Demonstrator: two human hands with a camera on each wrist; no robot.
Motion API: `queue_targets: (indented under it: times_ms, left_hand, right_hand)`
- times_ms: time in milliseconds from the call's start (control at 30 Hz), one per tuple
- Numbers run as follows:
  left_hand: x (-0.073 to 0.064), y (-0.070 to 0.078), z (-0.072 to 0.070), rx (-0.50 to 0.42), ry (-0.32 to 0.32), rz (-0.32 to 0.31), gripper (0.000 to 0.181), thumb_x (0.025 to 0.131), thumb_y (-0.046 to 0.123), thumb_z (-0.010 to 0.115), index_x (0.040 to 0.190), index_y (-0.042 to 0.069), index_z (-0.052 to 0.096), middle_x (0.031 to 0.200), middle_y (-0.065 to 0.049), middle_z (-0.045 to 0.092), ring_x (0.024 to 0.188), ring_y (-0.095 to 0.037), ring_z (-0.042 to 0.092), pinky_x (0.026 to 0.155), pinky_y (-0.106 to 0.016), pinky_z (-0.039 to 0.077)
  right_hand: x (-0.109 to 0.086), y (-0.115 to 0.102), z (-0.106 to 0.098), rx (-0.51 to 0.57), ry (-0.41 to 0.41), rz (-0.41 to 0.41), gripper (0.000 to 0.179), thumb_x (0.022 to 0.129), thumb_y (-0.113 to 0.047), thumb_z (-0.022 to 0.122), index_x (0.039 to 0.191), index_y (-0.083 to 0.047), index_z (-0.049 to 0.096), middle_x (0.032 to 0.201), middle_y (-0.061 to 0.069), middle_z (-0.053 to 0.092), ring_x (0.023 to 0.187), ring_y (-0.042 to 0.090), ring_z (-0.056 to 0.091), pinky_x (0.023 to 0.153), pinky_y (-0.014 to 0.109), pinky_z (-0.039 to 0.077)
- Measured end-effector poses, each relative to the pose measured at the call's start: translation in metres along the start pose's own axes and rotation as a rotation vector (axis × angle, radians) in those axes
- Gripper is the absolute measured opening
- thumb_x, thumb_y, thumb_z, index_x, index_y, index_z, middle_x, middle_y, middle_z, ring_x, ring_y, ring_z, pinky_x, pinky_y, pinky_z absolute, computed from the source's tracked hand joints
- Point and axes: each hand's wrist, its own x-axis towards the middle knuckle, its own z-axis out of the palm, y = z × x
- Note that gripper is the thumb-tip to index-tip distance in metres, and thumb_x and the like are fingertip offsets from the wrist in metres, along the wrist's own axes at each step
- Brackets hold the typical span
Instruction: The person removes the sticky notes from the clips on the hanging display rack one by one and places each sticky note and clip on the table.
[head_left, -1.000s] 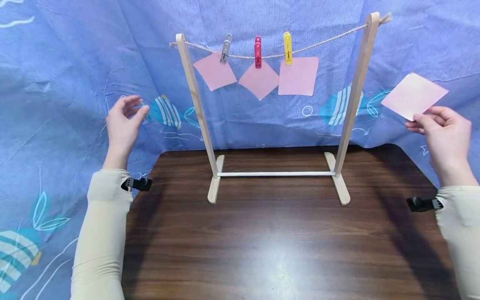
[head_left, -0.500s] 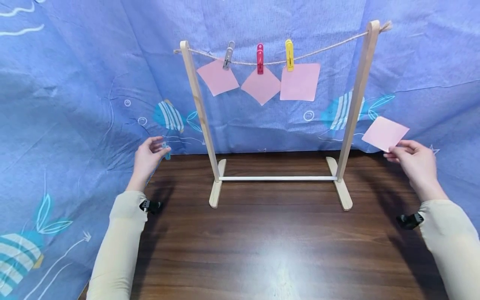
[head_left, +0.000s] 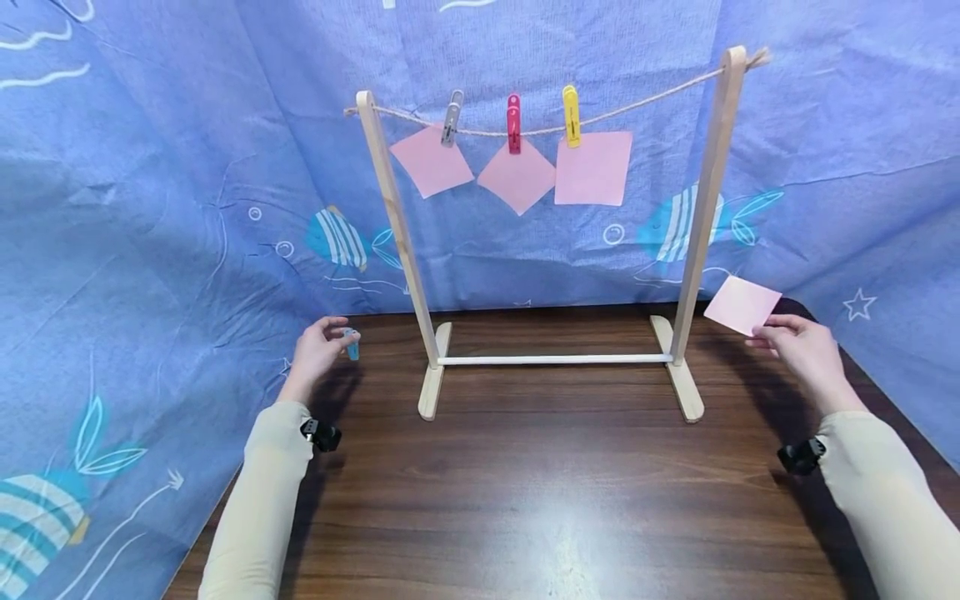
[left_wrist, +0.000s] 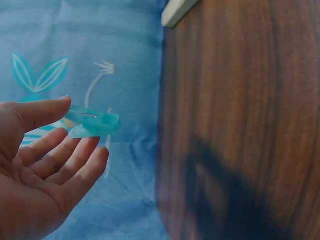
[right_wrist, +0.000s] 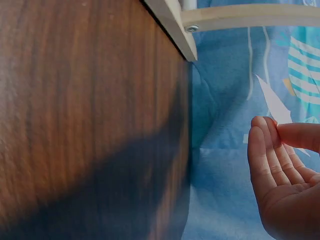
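Note:
My left hand (head_left: 318, 350) pinches a light blue clothespin (head_left: 352, 345) between thumb and fingers, left of the wooden stand. The left wrist view shows the clothespin (left_wrist: 95, 122) pointing away from the fingertips. At the right, my right hand (head_left: 806, 350) holds a pink paper square (head_left: 742, 305) by its lower corner; in the right wrist view the paper (right_wrist: 274, 102) appears almost edge-on. A string (head_left: 637, 108) spans the stand. Pink squares hang from it under a grey clothespin (head_left: 452, 118), a red clothespin (head_left: 513, 123) and a yellow clothespin (head_left: 572, 117).
The stand has a left post (head_left: 397, 221), a right post (head_left: 707, 208) and a white crossbar (head_left: 555, 360) low between its feet. It rests on a dark wooden table (head_left: 540, 467). A blue fish-patterned cloth (head_left: 525, 258) hangs behind and at both sides.
Both hands have come down and inward toward the stand, the left with the blue clothespin, the right with the pink paper. The hanging squares stay clipped on the string.

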Motion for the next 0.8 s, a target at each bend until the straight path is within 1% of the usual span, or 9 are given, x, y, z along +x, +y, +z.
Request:
queue_targets:
  times_ms: [100, 133, 233, 300, 367, 433, 467, 600, 800]
  left_hand:
    - [-0.002, -0.005, 0.007, -0.019, -0.035, -0.020, 0.046, 0.097, 0.016, 0.068, 0.136, -0.005, 0.055, 0.128, -0.030, 0.062, 0.096, -0.026, 0.068, 0.081, -0.032, 0.059]
    - [-0.002, -0.007, 0.010, -0.020, -0.048, -0.028, 0.046, 0.097, 0.016, 0.068, 0.136, -0.006, 0.055, 0.129, -0.030, 0.061, 0.100, -0.029, 0.068, 0.082, -0.033, 0.059]
    - [0.000, -0.010, 0.017, -0.023, -0.074, -0.053, 0.045, 0.098, 0.017, 0.068, 0.135, -0.006, 0.056, 0.128, -0.029, 0.061, 0.105, -0.034, 0.067, 0.085, -0.039, 0.059]
    - [0.003, -0.012, 0.022, -0.029, -0.087, -0.064, 0.044, 0.097, 0.017, 0.068, 0.133, -0.006, 0.057, 0.126, -0.028, 0.062, 0.103, -0.032, 0.067, 0.085, -0.040, 0.060]
    - [0.003, -0.017, 0.024, -0.041, -0.087, -0.083, 0.044, 0.097, 0.018, 0.069, 0.132, -0.006, 0.058, 0.123, -0.027, 0.063, 0.099, -0.030, 0.068, 0.084, -0.040, 0.060]
    - [0.005, -0.019, 0.028, -0.052, -0.091, -0.101, 0.044, 0.096, 0.018, 0.070, 0.130, -0.007, 0.059, 0.121, -0.027, 0.063, 0.095, -0.028, 0.069, 0.082, -0.038, 0.060]
    - [0.006, -0.019, 0.030, -0.055, -0.097, -0.108, 0.044, 0.095, 0.017, 0.070, 0.130, -0.008, 0.059, 0.121, -0.027, 0.062, 0.094, -0.028, 0.069, 0.081, -0.038, 0.061]
    - [0.010, -0.019, 0.038, -0.056, -0.097, -0.154, 0.046, 0.095, 0.016, 0.071, 0.131, -0.008, 0.057, 0.122, -0.028, 0.063, 0.098, -0.032, 0.069, 0.080, -0.036, 0.060]
    - [0.015, -0.018, 0.052, -0.077, -0.090, -0.210, 0.050, 0.093, 0.010, 0.070, 0.137, -0.007, 0.053, 0.128, -0.026, 0.060, 0.108, -0.033, 0.064, 0.088, -0.038, 0.058]
  right_hand:
    - [0.003, 0.009, 0.004, 0.108, -0.010, 0.038, 0.031, 0.100, -0.011, 0.056, 0.117, 0.015, 0.054, 0.071, -0.013, 0.069, 0.065, 0.001, 0.070, 0.061, 0.017, 0.057]
    - [0.003, 0.012, 0.005, 0.127, -0.028, 0.031, 0.026, 0.100, -0.010, 0.056, 0.113, 0.012, 0.055, 0.071, -0.012, 0.070, 0.065, 0.003, 0.070, 0.061, 0.018, 0.058]
    - [0.003, 0.019, 0.006, 0.211, -0.093, 0.060, 0.025, 0.099, -0.005, 0.055, 0.110, 0.017, 0.054, 0.073, -0.006, 0.070, 0.065, 0.006, 0.071, 0.063, 0.021, 0.059]
    - [0.001, 0.023, 0.005, 0.188, -0.151, 0.072, 0.032, 0.100, -0.003, 0.052, 0.115, 0.024, 0.047, 0.074, -0.007, 0.070, 0.066, 0.005, 0.070, 0.065, 0.021, 0.059]
    - [0.001, 0.022, 0.007, 0.116, -0.212, 0.083, 0.041, 0.101, -0.001, 0.049, 0.123, 0.031, 0.037, 0.075, -0.009, 0.069, 0.067, 0.003, 0.069, 0.065, 0.021, 0.059]
    - [0.001, 0.022, 0.008, 0.084, -0.254, 0.111, 0.043, 0.101, 0.002, 0.047, 0.126, 0.033, 0.032, 0.076, -0.008, 0.070, 0.067, 0.003, 0.069, 0.066, 0.022, 0.060]
    - [-0.001, 0.023, 0.007, 0.037, -0.275, 0.110, 0.047, 0.102, 0.001, 0.047, 0.129, 0.034, 0.026, 0.078, -0.010, 0.069, 0.069, 0.001, 0.069, 0.067, 0.021, 0.060]
    - [-0.001, 0.022, 0.009, 0.018, -0.338, 0.157, 0.051, 0.102, 0.001, 0.048, 0.132, 0.034, 0.024, 0.081, -0.003, 0.071, 0.070, 0.004, 0.069, 0.069, 0.023, 0.060]
    - [-0.001, 0.023, 0.013, -0.019, -0.387, 0.199, 0.051, 0.101, -0.001, 0.050, 0.132, 0.032, 0.026, 0.084, 0.003, 0.072, 0.072, 0.006, 0.070, 0.070, 0.025, 0.061]
